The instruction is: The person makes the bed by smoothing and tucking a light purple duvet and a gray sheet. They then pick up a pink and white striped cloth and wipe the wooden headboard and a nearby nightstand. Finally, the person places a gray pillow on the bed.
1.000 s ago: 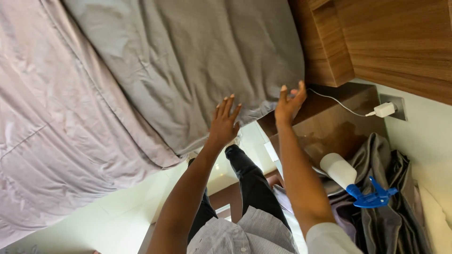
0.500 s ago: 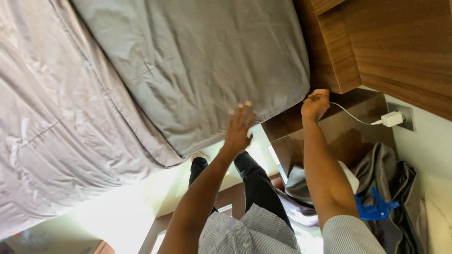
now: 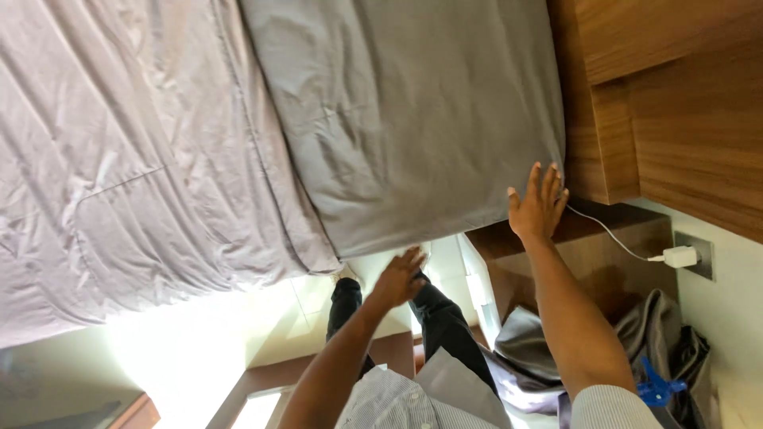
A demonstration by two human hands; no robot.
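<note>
The right hand, grip spread and fingers flat, touches the corner of the grey fitted sheet on the bed, at 12 o'clock from the person. The left hand hangs loosely spread just below the mattress edge, holding nothing.

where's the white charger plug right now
In the head view the white charger plug sits at the far right, plugged into a grey wall socket just past the wooden nightstand, its cable running toward the right hand.
</note>
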